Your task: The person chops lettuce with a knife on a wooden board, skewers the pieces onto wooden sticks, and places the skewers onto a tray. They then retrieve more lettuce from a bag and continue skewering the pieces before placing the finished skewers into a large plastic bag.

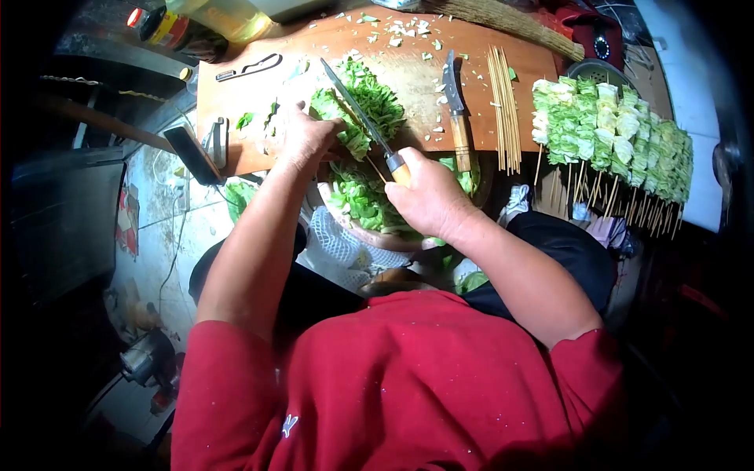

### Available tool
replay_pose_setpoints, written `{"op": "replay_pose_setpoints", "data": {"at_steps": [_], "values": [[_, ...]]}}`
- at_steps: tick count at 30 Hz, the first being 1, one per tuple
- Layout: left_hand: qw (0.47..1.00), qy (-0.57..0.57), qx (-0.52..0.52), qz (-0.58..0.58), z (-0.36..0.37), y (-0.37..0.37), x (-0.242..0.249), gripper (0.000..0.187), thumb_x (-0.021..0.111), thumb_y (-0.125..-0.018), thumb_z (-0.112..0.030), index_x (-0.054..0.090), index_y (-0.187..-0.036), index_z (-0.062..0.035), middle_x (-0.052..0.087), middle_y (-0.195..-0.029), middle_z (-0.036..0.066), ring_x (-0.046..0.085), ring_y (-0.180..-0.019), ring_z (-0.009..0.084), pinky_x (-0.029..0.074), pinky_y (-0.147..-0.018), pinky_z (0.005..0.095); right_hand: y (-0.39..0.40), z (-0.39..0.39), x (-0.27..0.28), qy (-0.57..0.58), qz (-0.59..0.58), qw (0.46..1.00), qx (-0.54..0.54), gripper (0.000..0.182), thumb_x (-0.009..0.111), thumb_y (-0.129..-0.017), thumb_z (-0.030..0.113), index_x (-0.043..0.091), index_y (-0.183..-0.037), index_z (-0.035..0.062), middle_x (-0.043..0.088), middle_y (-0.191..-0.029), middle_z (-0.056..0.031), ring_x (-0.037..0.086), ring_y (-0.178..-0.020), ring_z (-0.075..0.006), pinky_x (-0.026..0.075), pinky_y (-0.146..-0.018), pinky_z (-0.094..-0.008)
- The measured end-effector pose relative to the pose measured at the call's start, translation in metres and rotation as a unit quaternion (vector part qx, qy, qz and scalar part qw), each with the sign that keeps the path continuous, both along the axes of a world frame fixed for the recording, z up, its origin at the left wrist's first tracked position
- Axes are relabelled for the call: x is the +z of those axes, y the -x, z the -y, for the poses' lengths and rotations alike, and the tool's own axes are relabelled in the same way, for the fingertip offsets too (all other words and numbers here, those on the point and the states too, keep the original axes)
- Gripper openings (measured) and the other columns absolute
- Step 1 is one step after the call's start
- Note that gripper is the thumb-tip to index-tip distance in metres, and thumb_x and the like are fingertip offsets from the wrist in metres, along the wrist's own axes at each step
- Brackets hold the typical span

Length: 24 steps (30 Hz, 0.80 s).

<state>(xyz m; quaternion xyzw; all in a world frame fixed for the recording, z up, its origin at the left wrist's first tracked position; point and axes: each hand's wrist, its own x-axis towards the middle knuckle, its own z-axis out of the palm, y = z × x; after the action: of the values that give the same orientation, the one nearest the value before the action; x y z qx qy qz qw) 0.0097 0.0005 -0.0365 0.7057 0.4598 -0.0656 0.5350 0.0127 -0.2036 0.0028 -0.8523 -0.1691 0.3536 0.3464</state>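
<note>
My right hand [430,198] was clamped on the knife [363,118], my left hand [302,137] pressing leafy greens [369,102] on the cutting board [408,71]. Many skewered greens [613,133] lay finished; a bowl [369,231] of leaves remained.

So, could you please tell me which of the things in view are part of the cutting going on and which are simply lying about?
In use:
right hand gripping the knife
left hand pressing the leafy greens
cutting board
bowl of cut greens

Lying about:
second knife
bare skewers
finished vegetable skewers
bottle
</note>
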Motion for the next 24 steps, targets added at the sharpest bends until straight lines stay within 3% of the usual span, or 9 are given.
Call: {"op": "replay_pose_setpoints", "data": {"at_steps": [6,17,20,23,24], "values": [[0.999,0.017,0.005,0.042,0.007,0.001,-0.016,0.081,0.073,-0.074,-0.006,0.022,-0.136,-0.0003,0.059,-0.092,0.019,0.065,-0.068,0.0247,0.056,-0.051,0.0315,0.007,-0.001,0.004,0.019,-0.013,1.0,0.009,0.046,0.059,-0.08,0.018,0.048,-0.12,-0.0022,0.063,-0.093,-0.0261,0.061,-0.089,-0.0402,0.049,-0.08,-0.044],[0.999,-0.021,-0.014,0.042,-0.002,-0.002,-0.026,0.077,0.073,-0.073,-0.008,0.026,-0.134,0.0012,0.057,-0.098,0.017,0.062,-0.074,0.0236,0.056,-0.053,0.0316,0.0,-0.015,-0.034,0.019,0.009,1.0,-0.003,0.042,0.06,-0.08,0.02,0.05,-0.116,0.0017,0.063,-0.092,-0.0246,0.061,-0.088,-0.04,0.048,-0.078,-0.0445],[0.999,-0.032,0.015,0.013,-0.001,-0.005,-0.017,0.076,0.074,-0.075,-0.014,0.029,-0.134,0.0025,0.059,-0.1,0.018,0.063,-0.08,0.0233,0.056,-0.06,0.0326,-0.002,-0.016,-0.035,0.015,0.003,0.999,-0.031,0.042,0.061,-0.08,0.022,0.051,-0.115,0.0029,0.063,-0.09,-0.0223,0.062,-0.086,-0.0373,0.048,-0.077,-0.0429],[0.994,-0.089,-0.039,0.044,-0.011,-0.008,-0.025,0.073,0.078,-0.073,-0.023,0.041,-0.132,-0.0004,0.062,-0.111,0.022,0.064,-0.095,0.027,0.052,-0.081,0.0328,-0.006,-0.016,-0.024,0.024,-0.005,0.999,-0.048,0.041,0.062,-0.08,0.023,0.052,-0.115,0.0035,0.063,-0.09,-0.0207,0.063,-0.084,-0.035,0.048,-0.076,-0.0416],[0.994,-0.089,-0.039,0.045,-0.012,-0.008,-0.026,0.073,0.078,-0.073,-0.023,0.041,-0.132,-0.0004,0.062,-0.111,0.022,0.064,-0.095,0.027,0.052,-0.081,0.0328,-0.007,-0.015,-0.02,0.029,-0.014,0.998,-0.05,0.041,0.061,-0.08,0.024,0.052,-0.115,0.0038,0.063,-0.09,-0.0202,0.063,-0.084,-0.0341,0.048,-0.075,-0.0412]]}}
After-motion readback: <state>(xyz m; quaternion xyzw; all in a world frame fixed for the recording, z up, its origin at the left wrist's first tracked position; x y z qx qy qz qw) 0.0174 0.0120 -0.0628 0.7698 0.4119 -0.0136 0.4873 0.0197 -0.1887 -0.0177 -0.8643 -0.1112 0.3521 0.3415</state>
